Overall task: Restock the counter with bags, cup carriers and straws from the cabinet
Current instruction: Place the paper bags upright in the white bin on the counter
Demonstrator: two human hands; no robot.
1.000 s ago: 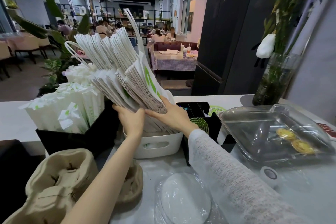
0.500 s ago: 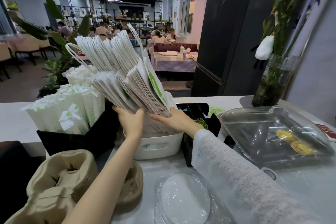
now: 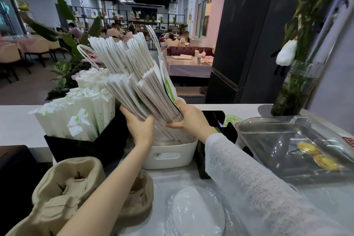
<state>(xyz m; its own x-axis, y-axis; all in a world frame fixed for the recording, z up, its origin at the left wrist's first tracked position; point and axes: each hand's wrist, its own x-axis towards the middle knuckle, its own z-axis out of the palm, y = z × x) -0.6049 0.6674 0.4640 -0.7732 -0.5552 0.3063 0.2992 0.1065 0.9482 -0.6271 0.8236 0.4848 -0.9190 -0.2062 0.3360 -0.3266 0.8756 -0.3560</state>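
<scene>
A thick stack of flat white paper bags [image 3: 138, 82] with white handles and a green logo leans left out of a white plastic bin [image 3: 168, 156] on the counter. My left hand [image 3: 140, 128] grips the stack's lower left side. Against its lower right edge lies my right hand [image 3: 188, 119], fingers under the bags. Paper-wrapped straws [image 3: 76, 115] stand packed in a black box [image 3: 92, 145] to the left. Brown pulp cup carriers [image 3: 63, 189] are stacked at the near left, partly under my left forearm.
A clear lidded tray [image 3: 298, 145] holding two egg tarts sits at right. A plastic-wrapped pack of white lids [image 3: 195, 212] lies near the front. A glass vase with a plant [image 3: 295, 90] stands at the back right, a black fridge [image 3: 249, 44] behind the counter.
Both hands have lifted slightly and pressed the bag stack closer together; the stack stands a little more upright in the bin.
</scene>
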